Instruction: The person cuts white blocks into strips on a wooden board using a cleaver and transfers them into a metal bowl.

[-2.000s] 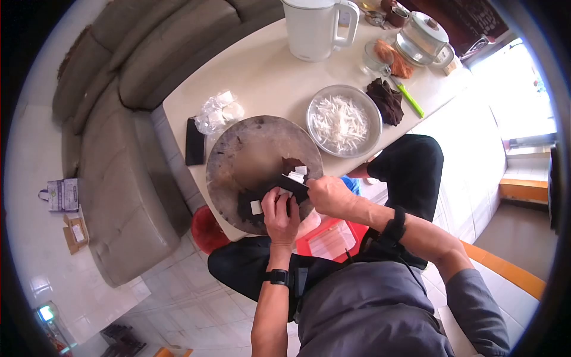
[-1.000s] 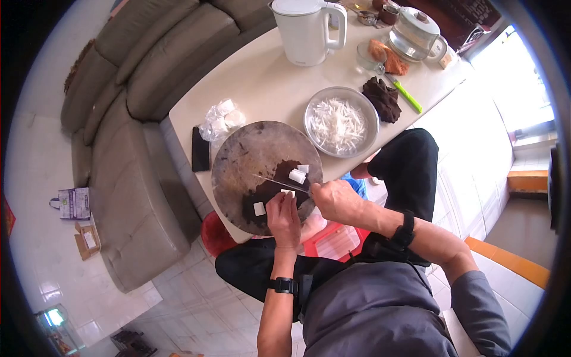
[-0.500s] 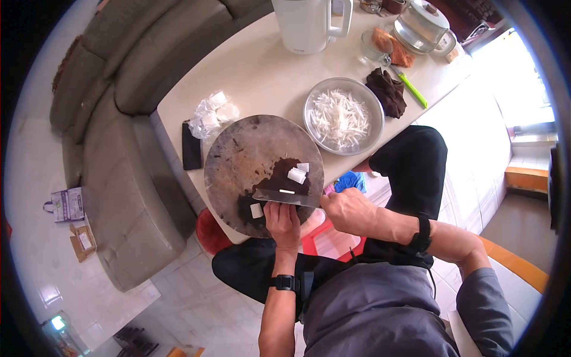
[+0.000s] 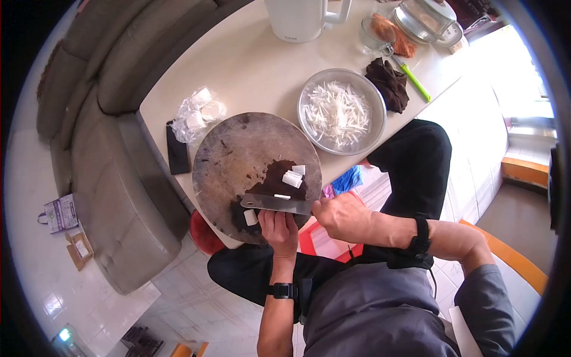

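My right hand (image 4: 342,219) is wrapped round the handle of a cleaver (image 4: 275,203), whose wide blade lies across the near part of a round wooden chopping board (image 4: 238,143). Behind the blade, the fingers of my left hand (image 4: 279,233) are bunched on the board; the blade hides whatever they hold. Just beyond the blade lies a thin white strip (image 4: 282,196). Farther up, on a dark wet patch, sit several stacked white slices (image 4: 292,178). One white chunk (image 4: 250,217) rests left of my left fingers. Thin white shreds (image 4: 337,113) fill a metal bowl (image 4: 379,119) beyond the board.
Left of the board are a clear plastic bag (image 4: 199,113) with white pieces and a black flat object (image 4: 177,149). A white jug (image 4: 294,21), glass cup (image 4: 372,37), glass pot (image 4: 423,21), dark cloth (image 4: 388,84) and green-handled tool (image 4: 416,82) stand or lie farther back.
The cleaver blade has tipped so more of its flat face shows, still held in my right hand. My left hand stays behind it. The whole view has shifted slightly.
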Available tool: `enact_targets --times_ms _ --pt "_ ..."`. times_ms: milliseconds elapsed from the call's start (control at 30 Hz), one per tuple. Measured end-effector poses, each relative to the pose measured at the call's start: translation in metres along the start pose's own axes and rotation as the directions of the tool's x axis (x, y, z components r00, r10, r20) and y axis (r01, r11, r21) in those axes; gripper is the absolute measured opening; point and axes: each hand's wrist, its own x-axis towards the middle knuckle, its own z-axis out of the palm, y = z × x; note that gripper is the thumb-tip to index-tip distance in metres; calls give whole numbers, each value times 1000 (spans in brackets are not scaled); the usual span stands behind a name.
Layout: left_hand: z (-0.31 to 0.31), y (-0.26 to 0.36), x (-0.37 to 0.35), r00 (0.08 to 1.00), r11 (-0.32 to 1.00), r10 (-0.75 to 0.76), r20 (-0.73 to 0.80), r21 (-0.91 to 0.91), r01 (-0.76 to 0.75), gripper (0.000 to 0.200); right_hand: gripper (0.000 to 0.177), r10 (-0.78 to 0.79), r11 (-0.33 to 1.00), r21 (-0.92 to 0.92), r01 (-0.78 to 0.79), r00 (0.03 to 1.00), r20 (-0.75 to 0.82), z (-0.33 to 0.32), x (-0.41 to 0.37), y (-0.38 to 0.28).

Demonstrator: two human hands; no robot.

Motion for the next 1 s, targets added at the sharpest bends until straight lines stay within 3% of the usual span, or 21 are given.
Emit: enact_targets --times_ms 233,567,733,1000 --pt "-1 1 2 1000 1000 5 -4 -14 -5 17 11 4 997 80 -3 1000 -19 7 19 2" --pt "1 2 1 999 1000 -14 -32 -20 13 15 8 44 999 6 -44 999 -5 9 29 -3" --pt "0 7 5 999 999 -8 -42 -36 7 14 9 153 988 13 -153 985 -75 8 10 1" --pt "3 0 -3 999 1000 -22 -43 -5 22 16 15 84 996 -23 -84 996 -9 -7 -9 -9"
